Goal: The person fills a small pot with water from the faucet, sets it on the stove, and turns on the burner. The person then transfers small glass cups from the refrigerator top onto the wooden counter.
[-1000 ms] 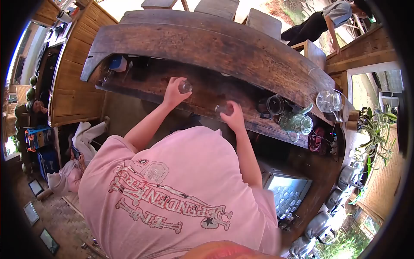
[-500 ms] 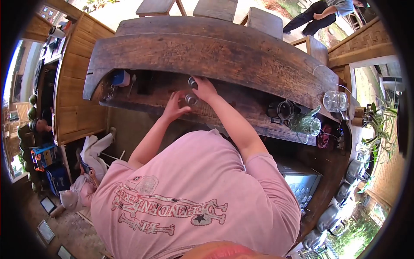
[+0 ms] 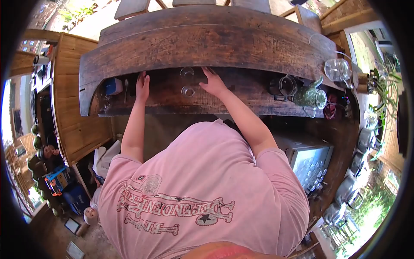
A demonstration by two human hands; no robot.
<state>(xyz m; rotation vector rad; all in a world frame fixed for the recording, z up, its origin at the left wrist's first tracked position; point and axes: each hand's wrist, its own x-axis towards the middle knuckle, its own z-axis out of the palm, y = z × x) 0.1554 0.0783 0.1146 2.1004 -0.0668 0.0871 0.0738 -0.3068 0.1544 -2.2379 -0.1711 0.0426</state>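
Two small clear glasses stand on the dark lower wooden shelf: one glass [image 3: 186, 72] lies near the counter's edge, the other glass [image 3: 188, 91] closer to my body. My right hand [image 3: 212, 82] is just right of them, fingers spread, touching neither. To their left, my left hand [image 3: 142, 87] reaches up toward the underside of the upper counter [image 3: 185, 47]; its fingertips are partly in shadow, and I cannot make out anything held in it. A blue and white box [image 3: 114, 86] and a spoon [image 3: 126, 85] lie left of that hand.
On the right stand a dark-handled glass pot [image 3: 285, 85], a green glass pitcher [image 3: 311, 97] and a clear glass jar [image 3: 337, 70]. Stools [image 3: 251, 5] line the counter's far side. A person [image 3: 90, 211] is at lower left.
Both glasses are released and stand one behind the other. My left hand has moved left and forward; my right hand has moved to their right. The camera view has shifted.
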